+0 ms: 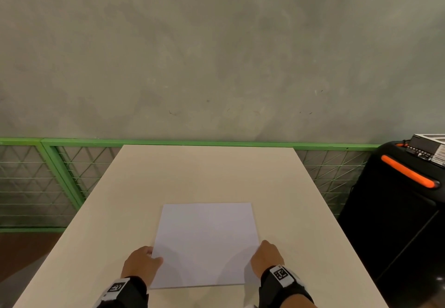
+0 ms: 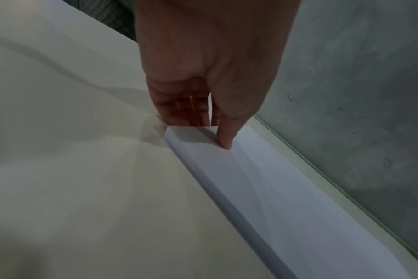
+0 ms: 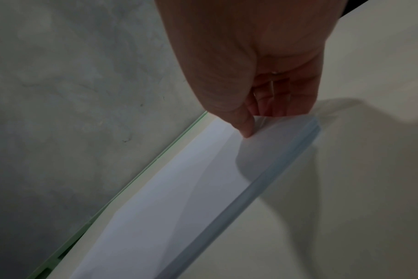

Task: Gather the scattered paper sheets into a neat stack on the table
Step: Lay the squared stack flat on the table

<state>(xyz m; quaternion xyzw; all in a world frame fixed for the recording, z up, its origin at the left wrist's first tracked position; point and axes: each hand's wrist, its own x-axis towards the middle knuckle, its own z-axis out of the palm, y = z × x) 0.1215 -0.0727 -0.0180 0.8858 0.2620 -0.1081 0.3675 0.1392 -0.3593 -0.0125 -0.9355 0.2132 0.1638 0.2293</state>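
Observation:
A squared stack of white paper sheets lies on the beige table, near its front edge. My left hand pinches the stack's left edge, and my right hand pinches the right edge. In the left wrist view the left hand has its thumb on top of the paper stack, with the fingers curled at the edge beneath. The right wrist view shows the right hand the same way, thumb pressing the paper stack from above. That edge looks slightly lifted and blurred.
A black case with an orange handle stands off the table's right side, with a box on top. A green mesh fence runs behind and to the left of the table, below a grey wall.

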